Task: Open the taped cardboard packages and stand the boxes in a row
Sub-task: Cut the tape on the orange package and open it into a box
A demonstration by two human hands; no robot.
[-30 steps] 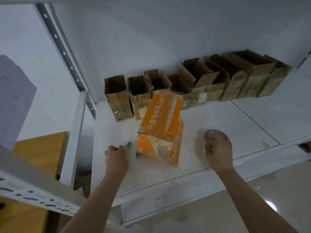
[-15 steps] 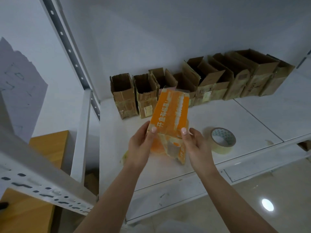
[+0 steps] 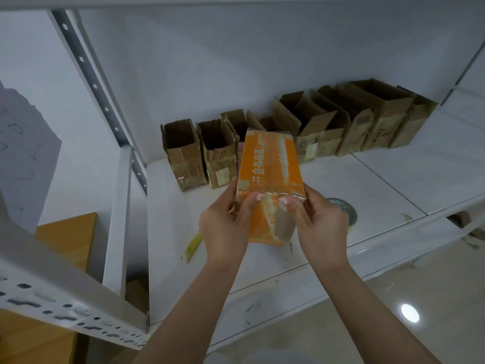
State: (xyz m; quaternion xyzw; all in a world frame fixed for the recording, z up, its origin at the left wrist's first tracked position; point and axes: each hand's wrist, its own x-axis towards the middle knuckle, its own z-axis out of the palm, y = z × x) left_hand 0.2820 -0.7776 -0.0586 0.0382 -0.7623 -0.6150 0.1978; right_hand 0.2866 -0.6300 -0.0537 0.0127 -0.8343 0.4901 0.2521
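we are seeing two bare forearms coming up from the bottom edge, with no sleeve showing anywhere along them. nothing is being worn at either wrist, and the fingers are carrying no rings that we can make out. the left hand [image 3: 224, 227] is showing a thumbnail that is looking pale and glossy, and the right hand [image 3: 321, 227] is showing a thumbnail of the same kind. the other nails are staying hidden from us.

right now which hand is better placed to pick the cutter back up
Left, probably. The yellow cutter lies on the shelf beside the left hand; the right hand sits across the orange box, near the tape roll.
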